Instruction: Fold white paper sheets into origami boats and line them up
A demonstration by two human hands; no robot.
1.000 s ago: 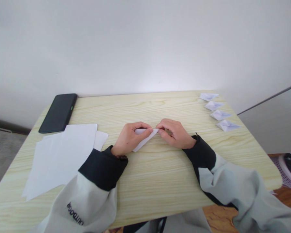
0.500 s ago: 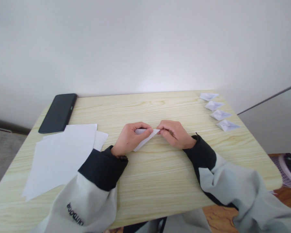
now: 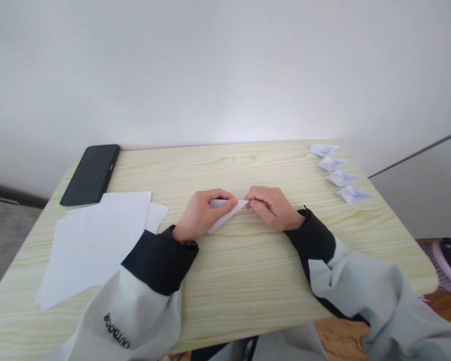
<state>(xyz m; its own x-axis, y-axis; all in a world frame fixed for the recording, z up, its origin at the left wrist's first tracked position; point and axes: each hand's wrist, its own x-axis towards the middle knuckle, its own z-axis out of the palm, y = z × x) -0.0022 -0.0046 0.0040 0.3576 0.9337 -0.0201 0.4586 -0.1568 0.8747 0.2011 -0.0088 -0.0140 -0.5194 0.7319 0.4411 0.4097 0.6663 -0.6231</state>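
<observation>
Between my hands, just above the middle of the table, is a small folded piece of white paper (image 3: 225, 216) with a pointed right end. My left hand (image 3: 205, 213) pinches its body, thumb on top and fingers behind. At the pointed tip, my right hand (image 3: 271, 206) is closed, with thumb and forefinger pressed on the paper's end. The fingers of both hands hide parts of the folds. Several folded white paper boats (image 3: 353, 194) stand in a row at the table's far right.
A loose stack of white paper sheets (image 3: 97, 245) lies on the left of the pale wooden table (image 3: 225, 296). Behind it rests a black phone (image 3: 90, 174). A white wall (image 3: 225, 75) rises at the back edge. A pink basket (image 3: 441, 265) stands on the floor at right.
Hardly anything differs. My right hand has shifted very slightly to the right at the paper's tip; my left hand keeps the same hold.
</observation>
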